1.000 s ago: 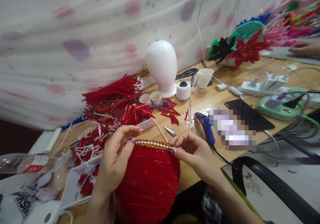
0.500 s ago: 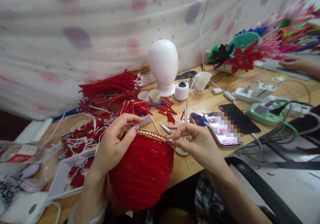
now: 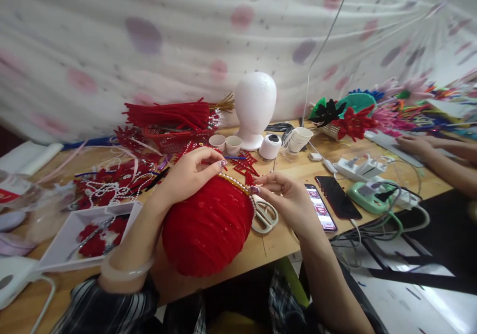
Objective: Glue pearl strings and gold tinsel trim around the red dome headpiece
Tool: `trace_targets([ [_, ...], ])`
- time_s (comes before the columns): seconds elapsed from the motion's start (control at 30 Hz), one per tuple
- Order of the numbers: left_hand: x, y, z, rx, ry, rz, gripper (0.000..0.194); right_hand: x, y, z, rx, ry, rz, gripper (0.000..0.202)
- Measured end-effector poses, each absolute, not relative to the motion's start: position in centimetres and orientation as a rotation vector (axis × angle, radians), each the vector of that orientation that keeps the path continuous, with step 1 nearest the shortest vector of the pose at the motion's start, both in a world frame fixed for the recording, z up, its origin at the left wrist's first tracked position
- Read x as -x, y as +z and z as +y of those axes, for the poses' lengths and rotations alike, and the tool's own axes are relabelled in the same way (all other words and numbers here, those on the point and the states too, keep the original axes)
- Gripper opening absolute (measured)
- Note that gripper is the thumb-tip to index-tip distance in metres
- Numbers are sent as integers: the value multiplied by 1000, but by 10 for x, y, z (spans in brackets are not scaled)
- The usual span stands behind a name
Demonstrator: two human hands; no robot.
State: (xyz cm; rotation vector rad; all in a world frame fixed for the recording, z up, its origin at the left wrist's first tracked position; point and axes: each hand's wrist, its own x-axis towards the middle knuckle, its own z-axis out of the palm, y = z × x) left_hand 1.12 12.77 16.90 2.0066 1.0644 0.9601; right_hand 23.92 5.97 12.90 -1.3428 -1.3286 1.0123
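Note:
A rounded red velvety piece [image 3: 208,224] rests in front of me at the table edge, with ridged wraps around it. Gold and white pearl trim [image 3: 235,181] runs along its upper edge. My left hand [image 3: 197,174] is closed over the upper left edge, thumb by the trim. My right hand [image 3: 286,200] pinches the right end of the trim between thumb and forefinger. A short pearl strand hangs below those fingertips. White-handled scissors [image 3: 266,216] lie just beneath my right hand, partly hidden by the red piece.
A white foam head [image 3: 256,105], thread spool [image 3: 270,147] and paper cups [image 3: 233,145] stand behind. Left are red stems [image 3: 167,115] and an open white box [image 3: 55,247]. Right are phones [image 3: 338,197], a green power strip [image 3: 367,197], cables, and another person's hands [image 3: 413,145].
My view has shifted, so the table sits differently in the picture. The red piece has tilted and more of the scissors shows. Both hands stay on the trimmed edge.

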Motion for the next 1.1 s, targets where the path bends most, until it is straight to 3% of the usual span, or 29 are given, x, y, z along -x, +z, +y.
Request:
trace_targets([
  [1.1,-6,164,128,-1952,955,1021,23,-237,115,65,1196,916,-1455,22],
])
